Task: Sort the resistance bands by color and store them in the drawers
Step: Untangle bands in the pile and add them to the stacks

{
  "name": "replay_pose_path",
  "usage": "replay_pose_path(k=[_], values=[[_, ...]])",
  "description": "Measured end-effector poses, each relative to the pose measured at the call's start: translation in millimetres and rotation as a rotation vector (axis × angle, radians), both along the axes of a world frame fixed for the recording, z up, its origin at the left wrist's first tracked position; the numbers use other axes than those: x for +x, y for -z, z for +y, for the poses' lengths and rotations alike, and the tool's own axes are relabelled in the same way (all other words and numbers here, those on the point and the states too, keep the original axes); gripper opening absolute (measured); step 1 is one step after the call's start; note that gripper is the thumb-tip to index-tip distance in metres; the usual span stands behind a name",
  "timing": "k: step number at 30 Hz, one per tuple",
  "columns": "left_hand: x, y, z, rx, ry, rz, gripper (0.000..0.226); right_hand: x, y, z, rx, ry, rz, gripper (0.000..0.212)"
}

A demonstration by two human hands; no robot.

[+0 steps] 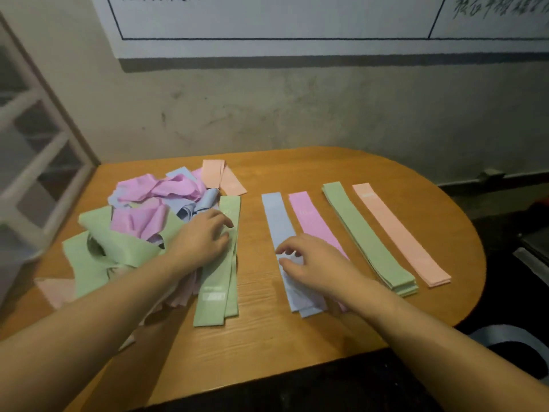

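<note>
A jumbled heap of resistance bands (148,203) in pink, blue, green and peach lies on the left of the wooden table (356,168). My left hand (205,236) rests flat on a long green band (219,278) at the heap's right edge. Four sorted stacks lie side by side to the right: blue (277,221), pink (312,218), green (365,236) and peach (401,233). My right hand (312,263) hovers over the blue stack with fingers loosely curled, its fingertips at the band; it covers part of the pink stack.
A white drawer unit (32,150) stands at the left beside the table. A grey wall with a whiteboard (297,22) rises behind. The table's rounded right end drops off to a dark floor with objects (520,254).
</note>
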State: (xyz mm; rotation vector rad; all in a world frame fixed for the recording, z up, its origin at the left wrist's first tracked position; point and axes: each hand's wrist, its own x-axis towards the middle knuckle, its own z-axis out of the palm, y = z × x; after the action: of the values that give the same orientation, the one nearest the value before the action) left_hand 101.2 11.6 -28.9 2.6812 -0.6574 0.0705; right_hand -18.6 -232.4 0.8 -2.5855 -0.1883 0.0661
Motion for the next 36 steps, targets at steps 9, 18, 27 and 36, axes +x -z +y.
replay_pose_path(k=[9, 18, 27, 36], values=[[8.6, 14.1, 14.5, -0.167, -0.113, 0.008, 0.039, 54.7, 5.8, 48.7, 0.039, 0.062, 0.032, 0.021], [13.7, 34.9, 13.8, -0.34, -0.209, 0.017, 0.031, 157.9, 27.0, 84.1, -0.063, 0.084, -0.016, 0.041], [12.5, 34.7, 17.8, -0.429, -0.182, 0.068, 0.019, 199.6, 37.5, 95.7, -0.326, 0.051, -0.075, 0.031], [8.8, 28.6, 23.2, -0.606, -0.19, 0.102, 0.021, 169.0, 30.6, 78.6, -0.429, -0.043, -0.238, 0.046]])
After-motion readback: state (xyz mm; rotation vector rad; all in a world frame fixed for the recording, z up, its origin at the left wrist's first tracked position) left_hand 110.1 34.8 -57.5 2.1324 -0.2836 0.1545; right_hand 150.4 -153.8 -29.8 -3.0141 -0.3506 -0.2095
